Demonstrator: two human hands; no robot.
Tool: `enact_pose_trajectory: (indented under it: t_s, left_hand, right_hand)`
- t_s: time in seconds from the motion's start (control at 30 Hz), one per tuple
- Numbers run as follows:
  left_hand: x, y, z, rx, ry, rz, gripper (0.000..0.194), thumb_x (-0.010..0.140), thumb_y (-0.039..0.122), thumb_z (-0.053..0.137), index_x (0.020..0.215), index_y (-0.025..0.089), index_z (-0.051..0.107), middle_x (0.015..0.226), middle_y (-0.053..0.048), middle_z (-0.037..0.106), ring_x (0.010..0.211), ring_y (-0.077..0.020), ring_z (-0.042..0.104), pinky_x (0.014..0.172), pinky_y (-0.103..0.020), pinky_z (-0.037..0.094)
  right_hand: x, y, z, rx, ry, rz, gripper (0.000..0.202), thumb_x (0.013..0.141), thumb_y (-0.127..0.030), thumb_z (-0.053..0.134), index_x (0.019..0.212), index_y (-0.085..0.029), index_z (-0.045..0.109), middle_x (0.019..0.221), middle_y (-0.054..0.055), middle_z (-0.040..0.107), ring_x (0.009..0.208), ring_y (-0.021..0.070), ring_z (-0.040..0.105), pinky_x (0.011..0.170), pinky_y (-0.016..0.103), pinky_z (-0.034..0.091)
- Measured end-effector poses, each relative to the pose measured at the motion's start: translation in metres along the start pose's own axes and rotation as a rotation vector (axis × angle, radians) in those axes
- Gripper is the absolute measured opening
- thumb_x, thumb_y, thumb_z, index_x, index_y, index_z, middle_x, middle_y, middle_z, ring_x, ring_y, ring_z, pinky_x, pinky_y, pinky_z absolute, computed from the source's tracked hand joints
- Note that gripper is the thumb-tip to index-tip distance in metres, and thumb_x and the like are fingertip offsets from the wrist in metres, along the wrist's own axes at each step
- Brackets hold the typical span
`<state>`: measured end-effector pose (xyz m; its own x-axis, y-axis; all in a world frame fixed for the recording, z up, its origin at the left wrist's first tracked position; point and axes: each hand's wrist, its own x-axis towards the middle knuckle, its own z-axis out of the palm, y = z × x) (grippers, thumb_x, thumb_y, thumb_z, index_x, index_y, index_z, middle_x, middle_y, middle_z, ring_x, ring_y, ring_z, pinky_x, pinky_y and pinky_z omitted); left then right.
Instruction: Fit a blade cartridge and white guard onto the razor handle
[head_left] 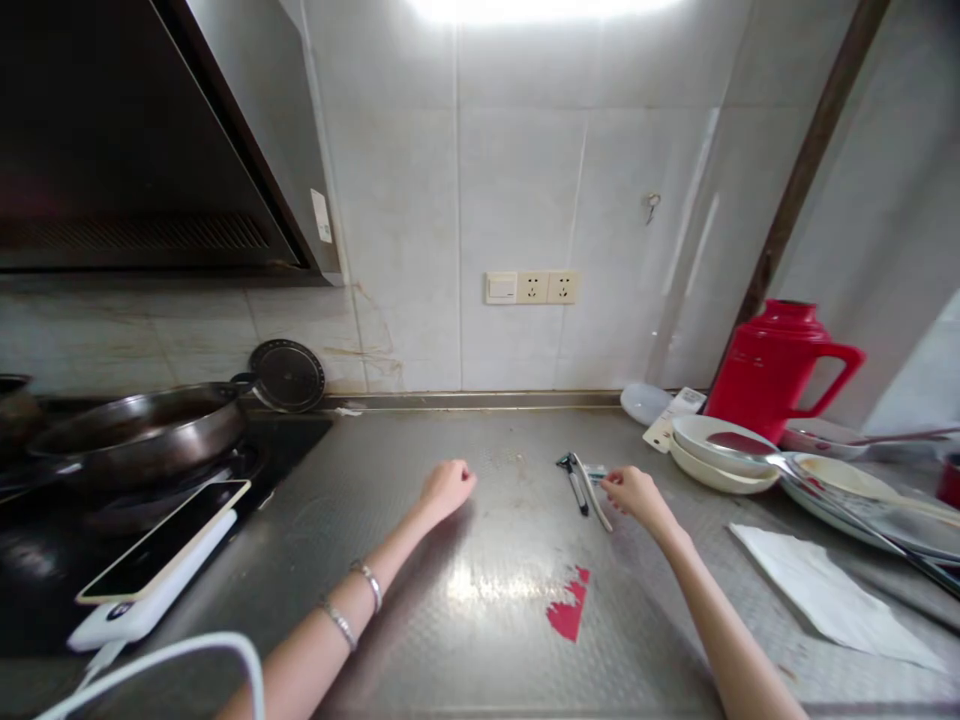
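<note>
My left hand (448, 490) is closed in a loose fist just over the steel countertop (495, 660), with nothing showing in it. Further right, my right hand (634, 497) has its fingertips pinched together beside a small clear, greenish piece (597, 474); whether they grip it is hidden. Just left of those fingertips lies a slim black-handled tool (576, 487), looking like a razor or peeler. A pale curved strip (594, 494) rests alongside it. Nearer the front, a torn red scrap (571, 606) is stuck or lying flat on the metal.
At left, a pan (165, 435) sits on the black stove, with a phone (169, 545) and a white cabled device (150, 598) at its edge. On the right are stacked bowls (720, 470), a red thermos (776, 370), a plate (885, 535) with utensils, and a white paper sheet (825, 595).
</note>
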<state>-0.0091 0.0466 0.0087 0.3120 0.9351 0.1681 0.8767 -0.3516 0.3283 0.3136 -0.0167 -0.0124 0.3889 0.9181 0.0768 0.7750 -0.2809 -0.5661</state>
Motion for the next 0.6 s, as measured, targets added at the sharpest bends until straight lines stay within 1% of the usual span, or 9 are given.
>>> enact_pose_trajectory:
  t_s: [0.07,0.13,0.2,0.27,0.33,0.43,0.5,0.6]
  left_hand:
    - [0.006,0.042,0.012,-0.029,-0.077,0.053,0.025,0.08,0.028,0.044,0.081,0.018,0.067,0.084,-0.008,0.069,0.078,-0.0163,0.062,0.066,-0.024,0.042]
    - [0.008,0.08,0.026,-0.008,-0.12,0.107,0.026,0.08,0.027,0.043,0.084,0.018,0.068,0.088,-0.01,0.069,0.082,-0.0186,0.063,0.068,-0.026,0.044]
    - [0.01,0.113,0.039,0.02,-0.115,0.14,0.03,0.081,0.028,0.041,0.089,0.016,0.067,0.091,-0.012,0.068,0.084,-0.0207,0.063,0.069,-0.028,0.045]
    - [0.011,0.138,0.051,0.037,-0.08,0.161,0.033,0.082,0.028,0.039,0.094,0.015,0.066,0.093,-0.014,0.067,0.086,-0.0221,0.063,0.07,-0.029,0.046]
    - [0.014,0.158,0.06,0.047,-0.08,0.145,0.035,0.083,0.03,0.038,0.097,0.014,0.065,0.093,-0.015,0.067,0.089,-0.0226,0.063,0.072,-0.029,0.047]
    - [0.019,0.178,0.068,0.07,-0.122,0.159,0.038,0.085,0.034,0.037,0.101,0.014,0.064,0.096,-0.017,0.066,0.094,-0.0241,0.061,0.075,-0.032,0.047]
    - [0.023,0.186,0.07,0.078,-0.171,0.176,0.036,0.083,0.032,0.04,0.102,0.013,0.064,0.098,-0.019,0.065,0.096,-0.0254,0.06,0.075,-0.034,0.047]
    - [0.027,0.192,0.072,0.081,-0.235,0.174,0.033,0.078,0.026,0.047,0.103,0.011,0.063,0.1,-0.021,0.064,0.098,-0.0265,0.059,0.076,-0.034,0.048]
  right_hand:
    - [-0.002,0.002,0.001,-0.001,0.02,-0.009,0.023,0.074,-0.025,0.047,0.071,-0.013,0.065,0.055,0.007,0.064,0.049,0.014,0.059,0.047,0.02,0.036]
    - [-0.003,0.004,0.002,-0.007,0.039,-0.007,0.025,0.075,-0.027,0.046,0.07,-0.013,0.065,0.054,0.007,0.064,0.051,0.0145,0.059,0.049,0.02,0.036]
    - [-0.004,0.004,0.003,-0.017,0.048,0.002,0.026,0.076,-0.029,0.045,0.068,-0.014,0.065,0.052,0.006,0.063,0.051,0.0147,0.059,0.05,0.02,0.037]
    - [-0.005,0.004,0.003,-0.025,0.056,0.009,0.026,0.077,-0.029,0.046,0.067,-0.014,0.065,0.051,0.006,0.063,0.051,0.0147,0.059,0.051,0.02,0.037]
    - [-0.006,0.003,0.003,-0.036,0.069,0.013,0.026,0.077,-0.028,0.046,0.067,-0.014,0.065,0.052,0.007,0.063,0.053,0.0147,0.06,0.053,0.02,0.037]
    - [-0.006,0.003,0.003,-0.054,0.069,0.006,0.027,0.078,-0.028,0.045,0.067,-0.015,0.066,0.054,0.007,0.064,0.057,0.0151,0.061,0.055,0.02,0.037]
    - [-0.006,0.003,0.002,-0.067,0.069,0.002,0.027,0.078,-0.027,0.044,0.068,-0.015,0.066,0.056,0.007,0.065,0.06,0.0156,0.061,0.056,0.02,0.037]
    - [-0.007,0.003,0.001,-0.095,0.086,-0.001,0.025,0.078,-0.025,0.045,0.07,-0.014,0.067,0.06,0.008,0.066,0.065,0.0167,0.062,0.057,0.02,0.037]
